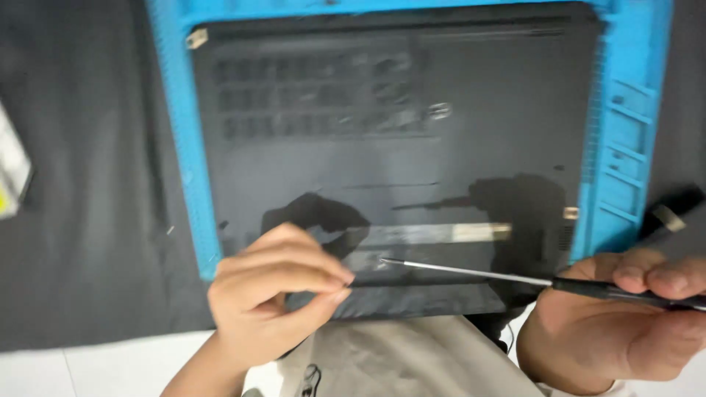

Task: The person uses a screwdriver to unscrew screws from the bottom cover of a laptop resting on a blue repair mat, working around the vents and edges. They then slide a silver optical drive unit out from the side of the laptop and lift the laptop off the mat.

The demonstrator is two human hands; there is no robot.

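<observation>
A dark laptop lies bottom side up on a blue repair mat, its vent slots toward the far edge. My right hand grips a thin black-handled screwdriver whose tip points left over the laptop's near edge. My left hand hovers at the laptop's near left part, thumb and fingers pinched together; whether something tiny is between them cannot be seen. The picture is motion-blurred.
The mat lies on a black cloth over a white surface. A pale object pokes in at the left edge. A dark tool with a light tip lies right of the mat. Grey fabric is below.
</observation>
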